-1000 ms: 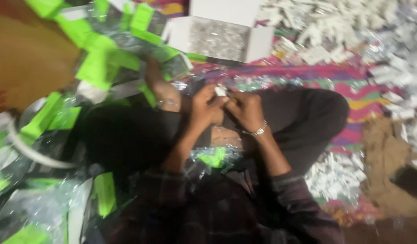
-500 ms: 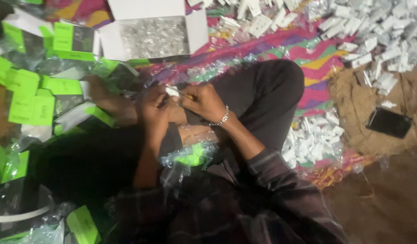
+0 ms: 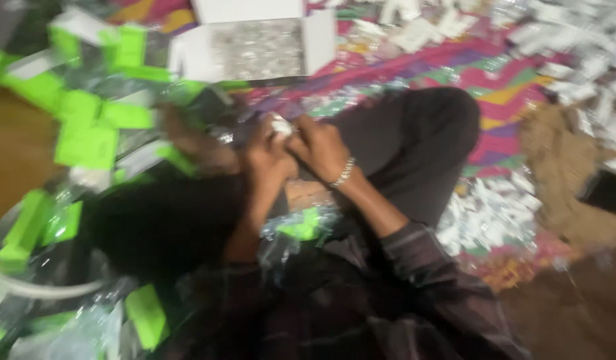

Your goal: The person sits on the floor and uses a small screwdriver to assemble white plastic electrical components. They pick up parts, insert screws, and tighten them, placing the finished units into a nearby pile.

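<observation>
Both hands meet over the lap at the middle of the view: the left hand (image 3: 266, 159) and the right hand (image 3: 321, 150), the one with a beaded bracelet (image 3: 343, 173) at the wrist, are pressed close together and pinch a small white piece (image 3: 281, 125) between their fingertips. The frame is smeared by motion, so whether that piece is bare or wrapped in film I cannot tell. A clear bag with a green card (image 3: 301, 228) lies on the lap at about six o'clock from the hands. At twelve o'clock an open white box (image 3: 258, 47) holds shiny packets; at nine o'clock lie heaped green-carded bags (image 3: 88, 137); loose white pieces (image 3: 491, 213) are strewn over the patterned cloth (image 3: 514, 93) at about three to four o'clock. To handle the piece well, I would judge it best held at its edges with fingertips only, low over the lap so a slip lands there.
</observation>
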